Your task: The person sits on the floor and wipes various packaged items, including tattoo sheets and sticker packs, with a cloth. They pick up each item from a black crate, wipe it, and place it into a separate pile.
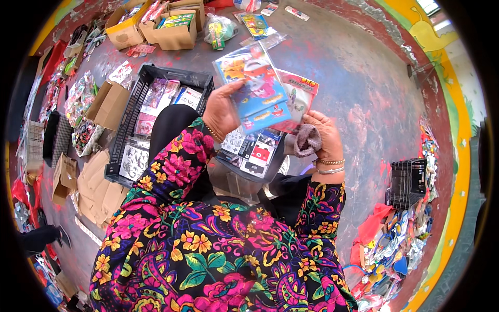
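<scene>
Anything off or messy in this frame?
Yes: flattened cardboard pieces lie strewn on the floor left of the black crate, and loose packets are heaped at the right wall. The packets in both hands look intact.

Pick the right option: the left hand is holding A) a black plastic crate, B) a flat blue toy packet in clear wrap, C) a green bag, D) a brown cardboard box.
B: the left hand grips a flat blue toy packet raised in front of the person, while the black plastic crate and the cardboard boxes sit untouched on the floor.
</scene>
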Action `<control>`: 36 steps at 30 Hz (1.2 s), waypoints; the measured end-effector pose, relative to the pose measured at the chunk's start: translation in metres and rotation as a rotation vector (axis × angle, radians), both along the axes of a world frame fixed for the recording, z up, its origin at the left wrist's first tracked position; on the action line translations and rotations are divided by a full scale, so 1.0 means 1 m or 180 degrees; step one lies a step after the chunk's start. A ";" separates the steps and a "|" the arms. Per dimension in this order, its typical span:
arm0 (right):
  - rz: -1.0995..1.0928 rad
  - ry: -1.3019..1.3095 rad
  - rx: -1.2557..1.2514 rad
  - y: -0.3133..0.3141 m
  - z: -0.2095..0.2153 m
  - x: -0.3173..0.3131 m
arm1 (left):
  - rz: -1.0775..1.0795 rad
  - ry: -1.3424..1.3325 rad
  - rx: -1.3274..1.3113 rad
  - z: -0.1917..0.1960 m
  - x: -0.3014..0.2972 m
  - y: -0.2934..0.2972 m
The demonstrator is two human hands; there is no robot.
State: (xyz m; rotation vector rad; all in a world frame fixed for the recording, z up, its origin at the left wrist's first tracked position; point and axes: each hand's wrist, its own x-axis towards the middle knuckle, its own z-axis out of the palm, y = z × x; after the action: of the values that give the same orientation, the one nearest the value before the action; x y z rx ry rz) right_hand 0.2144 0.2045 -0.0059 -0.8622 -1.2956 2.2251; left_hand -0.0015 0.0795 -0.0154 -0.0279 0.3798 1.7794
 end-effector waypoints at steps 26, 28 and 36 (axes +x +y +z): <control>-0.2166 0.0957 0.0004 0.015 0.025 0.009 | -0.0053 0.0362 -0.0193 -0.002 0.015 0.006; -0.1756 0.1049 0.0372 0.000 0.031 -0.006 | -0.0171 0.0433 -0.0137 -0.005 0.023 0.010; -0.0708 -0.0306 0.4147 -0.074 -0.023 -0.087 | -0.0330 0.0005 0.0422 -0.022 0.026 0.011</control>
State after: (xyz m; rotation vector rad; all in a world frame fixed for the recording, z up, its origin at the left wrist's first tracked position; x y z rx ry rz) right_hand 0.1274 0.1309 -0.0287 -0.5035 -2.0825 0.7878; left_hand 0.0245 0.0906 -0.0374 0.0858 0.2590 1.6984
